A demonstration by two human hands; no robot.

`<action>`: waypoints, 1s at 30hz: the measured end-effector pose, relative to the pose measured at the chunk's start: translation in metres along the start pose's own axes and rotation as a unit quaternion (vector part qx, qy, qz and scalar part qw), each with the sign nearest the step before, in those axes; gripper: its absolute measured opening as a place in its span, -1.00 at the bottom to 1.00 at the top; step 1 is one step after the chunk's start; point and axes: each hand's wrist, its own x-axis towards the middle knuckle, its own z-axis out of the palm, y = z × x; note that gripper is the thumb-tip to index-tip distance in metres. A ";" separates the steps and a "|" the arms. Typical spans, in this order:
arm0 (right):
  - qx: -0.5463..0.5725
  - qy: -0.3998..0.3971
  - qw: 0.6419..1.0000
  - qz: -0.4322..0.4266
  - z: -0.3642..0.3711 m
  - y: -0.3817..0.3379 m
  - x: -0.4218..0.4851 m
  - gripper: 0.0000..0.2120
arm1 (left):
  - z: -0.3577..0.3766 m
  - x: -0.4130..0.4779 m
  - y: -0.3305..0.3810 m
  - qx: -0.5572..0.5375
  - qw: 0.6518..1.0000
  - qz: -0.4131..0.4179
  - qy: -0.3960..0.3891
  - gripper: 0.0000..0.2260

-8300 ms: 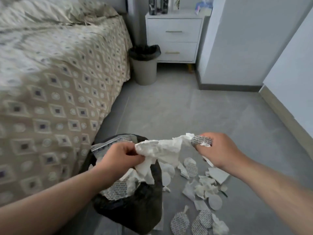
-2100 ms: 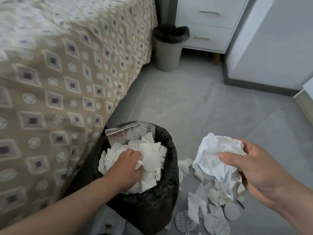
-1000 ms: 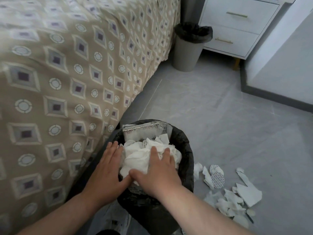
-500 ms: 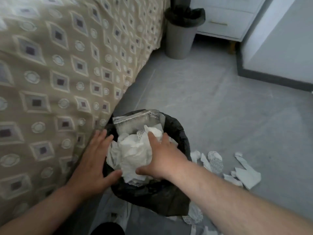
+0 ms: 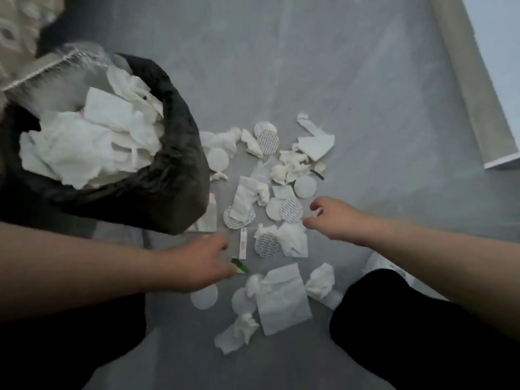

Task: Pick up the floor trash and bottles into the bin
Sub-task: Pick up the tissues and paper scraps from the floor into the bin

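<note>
The bin [image 5: 174, 192], lined with a black bag [image 5: 157, 80], is seen heaped with crumpled white paper [image 5: 84, 142]. Just to the right of the bin, many paper scraps [image 5: 281, 296] and round pads [image 5: 266, 244] are spread on the grey floor [image 5: 309, 66], and the nearest ones lie against the bag. The left hand [image 5: 197, 263] is held low, just in front of the bin, with its fingertips at a small green scrap [image 5: 241, 268]. Because of blur it cannot be told whether this scrap is pinched or only touched. The right hand [image 5: 332, 218] is held farther right of the bin, over the scraps, its fingers loosely curled and nothing grasped in it. A patterned bedcover [image 5: 14, 29] is seen behind the bin.
</note>
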 end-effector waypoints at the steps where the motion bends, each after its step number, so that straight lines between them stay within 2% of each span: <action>1: 0.016 -0.014 0.999 0.034 0.016 0.014 0.001 -0.51 | 0.015 0.014 0.005 -0.046 0.998 -0.044 0.022 -0.59; 2: 0.019 -0.022 0.998 0.063 0.032 0.025 0.002 -0.51 | 0.029 0.028 0.009 -0.091 0.990 -0.092 0.058 -0.67; 3: 0.010 -0.024 0.996 0.084 0.048 0.034 0.003 -0.47 | 0.045 0.042 0.007 -0.130 0.975 -0.157 0.095 -0.61; 5: -0.005 -0.014 0.993 0.120 0.077 0.045 0.000 -0.31 | 0.081 0.062 -0.002 -0.191 0.929 -0.280 0.152 -0.37; 7: 0.017 -0.006 0.988 0.151 0.105 0.052 -0.010 -0.17 | 0.119 0.067 -0.014 -0.219 0.889 -0.349 0.201 -0.28; 9: 0.025 -0.005 0.986 0.162 0.134 0.054 -0.022 -0.04 | 0.149 0.058 -0.018 -0.229 0.873 -0.370 0.219 -0.18; 11: 0.030 0.004 0.987 0.160 0.159 0.052 -0.033 0.03 | 0.173 0.049 -0.022 -0.223 0.883 -0.353 0.214 -0.05; 13: 0.041 0.005 0.987 0.155 0.178 0.045 -0.041 0.06 | 0.186 0.043 -0.026 -0.193 0.909 -0.320 0.186 0.04; 15: 0.035 0.002 0.989 0.145 0.190 0.035 -0.045 0.09 | 0.192 0.041 -0.030 -0.102 0.946 -0.266 0.155 0.08; 17: 0.003 0.002 0.992 0.124 0.196 0.025 -0.044 0.10 | 0.189 0.045 -0.034 0.003 0.967 -0.210 0.146 0.07; 20: -0.040 0.014 0.995 0.089 0.200 0.015 -0.038 0.03 | 0.181 0.052 -0.040 0.099 0.966 -0.191 0.144 0.03; 23: -0.055 0.030 0.996 0.066 0.197 0.011 -0.030 -0.05 | 0.176 0.055 -0.044 0.124 0.964 -0.169 0.165 -0.05; 26: -0.037 0.042 0.998 0.028 0.189 0.010 -0.021 -0.24 | 0.167 0.060 -0.047 0.105 0.963 -0.144 0.204 -0.22; 30: -0.017 0.044 0.998 -0.035 0.174 0.010 -0.006 -0.72 | 0.153 0.071 -0.047 0.038 0.966 -0.100 0.234 -0.46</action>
